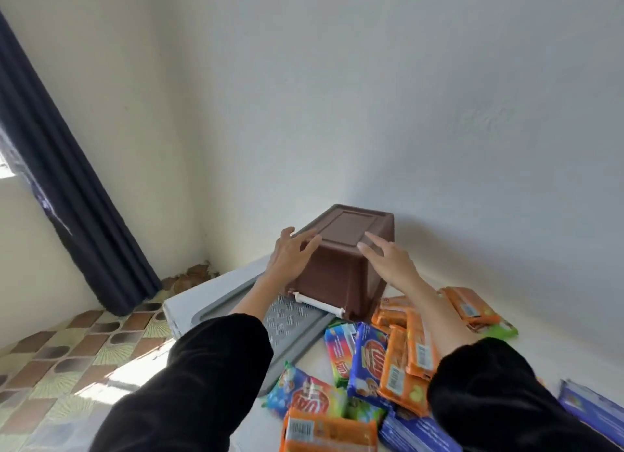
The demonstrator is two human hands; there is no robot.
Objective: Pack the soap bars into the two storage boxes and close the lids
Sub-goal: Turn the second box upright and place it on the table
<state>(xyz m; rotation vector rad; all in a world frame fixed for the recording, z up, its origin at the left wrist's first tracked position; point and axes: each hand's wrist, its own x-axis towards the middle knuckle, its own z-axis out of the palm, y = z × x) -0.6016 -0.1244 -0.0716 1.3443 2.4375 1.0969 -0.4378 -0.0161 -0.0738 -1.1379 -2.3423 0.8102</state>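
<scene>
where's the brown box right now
Head view, mid-frame: the brown box sits at the back of the white table by the wall, between the left hand and the right hand, with the soap bars piled in front to its right.

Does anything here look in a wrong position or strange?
Yes. The brown storage box stands upside down on the grey lid, base up, so no soap bars can go in yet.
</scene>
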